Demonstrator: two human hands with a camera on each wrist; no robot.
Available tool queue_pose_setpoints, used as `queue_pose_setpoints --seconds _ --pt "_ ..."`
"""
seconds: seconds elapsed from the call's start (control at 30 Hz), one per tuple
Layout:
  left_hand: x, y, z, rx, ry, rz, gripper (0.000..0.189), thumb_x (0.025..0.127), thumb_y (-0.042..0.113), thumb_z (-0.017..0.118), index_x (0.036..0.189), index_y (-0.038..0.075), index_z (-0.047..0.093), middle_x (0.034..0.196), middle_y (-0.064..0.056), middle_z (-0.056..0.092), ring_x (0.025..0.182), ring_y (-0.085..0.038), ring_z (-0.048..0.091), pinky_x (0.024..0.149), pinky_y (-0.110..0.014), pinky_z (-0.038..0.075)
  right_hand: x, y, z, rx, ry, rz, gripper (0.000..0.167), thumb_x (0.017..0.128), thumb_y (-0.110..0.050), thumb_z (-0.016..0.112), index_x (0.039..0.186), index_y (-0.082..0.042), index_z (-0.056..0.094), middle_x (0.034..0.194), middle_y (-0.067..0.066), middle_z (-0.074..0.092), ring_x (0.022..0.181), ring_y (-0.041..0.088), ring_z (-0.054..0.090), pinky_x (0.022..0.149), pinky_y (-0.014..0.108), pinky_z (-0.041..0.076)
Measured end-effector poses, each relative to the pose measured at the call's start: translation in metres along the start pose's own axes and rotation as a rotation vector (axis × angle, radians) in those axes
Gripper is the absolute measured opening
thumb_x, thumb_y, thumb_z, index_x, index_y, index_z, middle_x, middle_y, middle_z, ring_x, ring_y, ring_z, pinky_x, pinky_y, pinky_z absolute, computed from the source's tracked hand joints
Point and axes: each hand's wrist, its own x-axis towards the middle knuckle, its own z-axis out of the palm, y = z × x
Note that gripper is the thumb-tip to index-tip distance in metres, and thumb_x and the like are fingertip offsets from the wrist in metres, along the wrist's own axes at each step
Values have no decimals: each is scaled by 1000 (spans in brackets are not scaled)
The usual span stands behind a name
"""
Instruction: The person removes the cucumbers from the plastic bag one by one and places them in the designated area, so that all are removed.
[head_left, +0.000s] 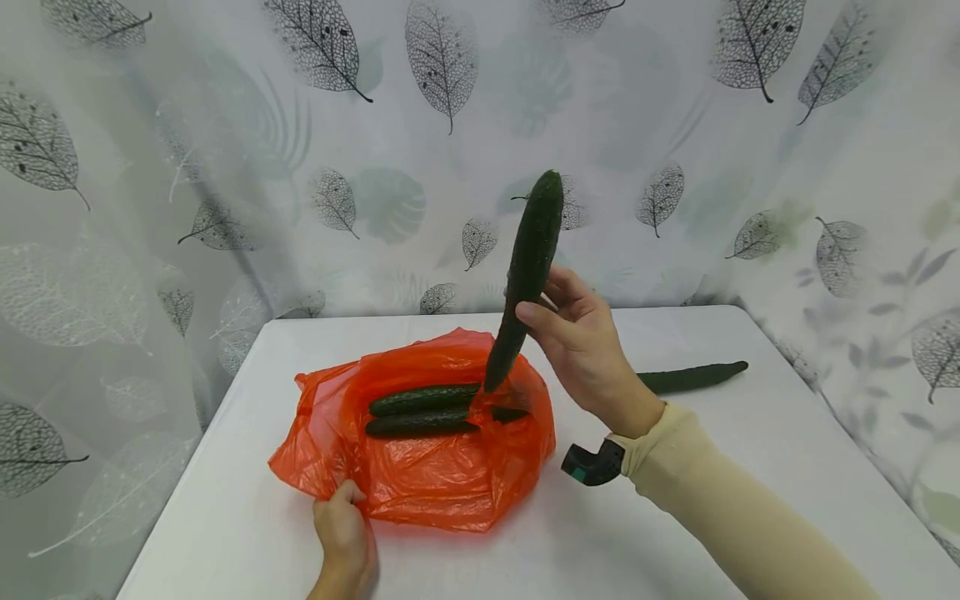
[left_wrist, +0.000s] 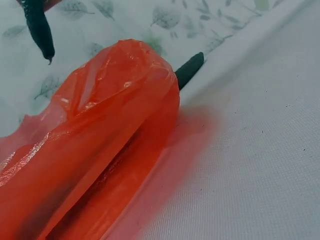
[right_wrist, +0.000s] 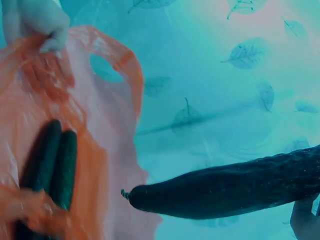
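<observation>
My right hand [head_left: 573,342] grips a long dark green cucumber [head_left: 534,242] near its lower half, holding it tilted upright above the right side of a red plastic bag [head_left: 420,492]. The same cucumber [right_wrist: 225,190] lies across the lower right of the right wrist view, its stem end toward the bag. Inside the bag's open mouth, two more cucumbers [head_left: 420,421] lie side by side, partly covered by a fold of plastic. My left hand [head_left: 341,529] pinches the bag's near left edge; in the right wrist view, that hand [right_wrist: 40,25] has plastic between thumb and fingers.
Another cucumber [head_left: 693,377] lies on the white table [head_left: 637,517] to the right, partly hidden behind my right wrist. A leaf-patterned curtain [head_left: 480,150] hangs behind the table. A small black device [head_left: 596,462] sits on my right wrist.
</observation>
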Motion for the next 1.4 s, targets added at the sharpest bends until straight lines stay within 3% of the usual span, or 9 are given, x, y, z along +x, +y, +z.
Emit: queue_pose_setpoints --seconds 0.23,0.47,0.7,1.03,1.4 --pt "2 -3 -1 3 -7 -4 49 83 -11 32 128 9 36 132 0 41 115 -18 39 94 -29 36 2 -8 -20 -180 5 -108 50 91 12 61 137 -6 60 133 13 60 122 32 56 99 38 47" --pt "2 -4 0 -10 -8 -13 50 82 -12 31 127 8 37 131 0 42 114 -17 40 94 -28 37 -6 -8 -48 -392 17 -141 52 85 16 67 134 -2 63 126 13 65 114 30 61 91 35 53" --pt "2 -6 1 4 -10 -25 49 82 -11 32 127 10 36 130 0 41 113 -18 40 94 -29 37 -16 -8 -80 -662 -86 -211 49 81 15 73 128 2 66 122 12 65 112 27 61 94 32 51" --pt "4 -7 3 1 2 -21 45 83 -11 32 123 10 38 127 1 42 111 -17 40 91 -28 37 -35 -5 -130 -1080 -130 -178 50 79 2 82 126 -12 71 120 0 67 110 9 60 96 22 44" --pt "4 -6 6 -8 4 -14 50 83 -12 31 127 10 38 132 0 42 113 -18 40 92 -28 37 -67 -4 -192 -1362 -241 -76 51 79 0 82 126 -17 71 121 -5 65 110 14 60 91 18 44"
